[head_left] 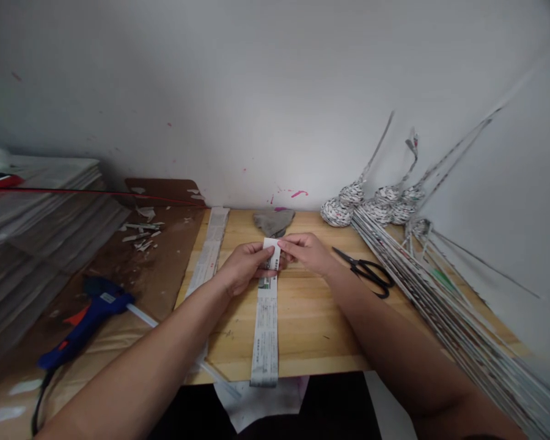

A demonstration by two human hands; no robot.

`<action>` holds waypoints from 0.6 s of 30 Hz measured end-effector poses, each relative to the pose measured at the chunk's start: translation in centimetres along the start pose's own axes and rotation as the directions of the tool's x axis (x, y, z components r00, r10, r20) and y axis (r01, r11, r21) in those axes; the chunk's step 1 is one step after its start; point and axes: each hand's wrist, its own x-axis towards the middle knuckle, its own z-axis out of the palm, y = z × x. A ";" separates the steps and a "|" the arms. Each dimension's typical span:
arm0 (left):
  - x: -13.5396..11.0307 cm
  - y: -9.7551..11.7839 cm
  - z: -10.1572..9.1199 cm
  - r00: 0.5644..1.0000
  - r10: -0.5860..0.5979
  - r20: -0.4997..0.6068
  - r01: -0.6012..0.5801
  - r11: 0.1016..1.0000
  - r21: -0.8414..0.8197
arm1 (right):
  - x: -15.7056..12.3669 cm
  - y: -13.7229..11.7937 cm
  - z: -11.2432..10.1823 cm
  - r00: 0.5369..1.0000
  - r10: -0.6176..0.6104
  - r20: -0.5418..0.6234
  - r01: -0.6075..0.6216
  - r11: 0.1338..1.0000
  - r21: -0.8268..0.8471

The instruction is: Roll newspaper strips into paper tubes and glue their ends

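A long newspaper strip [266, 330] lies on the wooden board [311, 318], running from the near edge toward the wall. Its far end is folded up between both hands. My left hand [242, 266] pinches that end from the left. My right hand [305, 252] pinches it from the right, fingertips meeting at the fold. A second newspaper strip [209, 250] lies flat just left of my left hand.
Black scissors [366, 271] lie right of my right hand. Rolled newspaper sticks [440, 293] and coiled paper balls [362, 205] fill the right side. A blue glue gun [89, 318] rests at left near a paper stack [36, 232]. A grey cloth [274, 222] sits by the wall.
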 end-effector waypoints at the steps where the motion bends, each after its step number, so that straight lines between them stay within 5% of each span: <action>1: 0.0 0.0 0.0 1.000 0.002 -0.007 -0.002 1.000 0.006 | 0.0 0.1 0.0 1.000 -0.001 -0.001 0.001 1.000 -0.002; 18: -0.2 0.1 0.5 0.998 0.051 -0.027 -0.048 0.996 0.080 | 0.0 0.4 0.4 0.995 0.053 -0.084 -0.046 0.996 0.078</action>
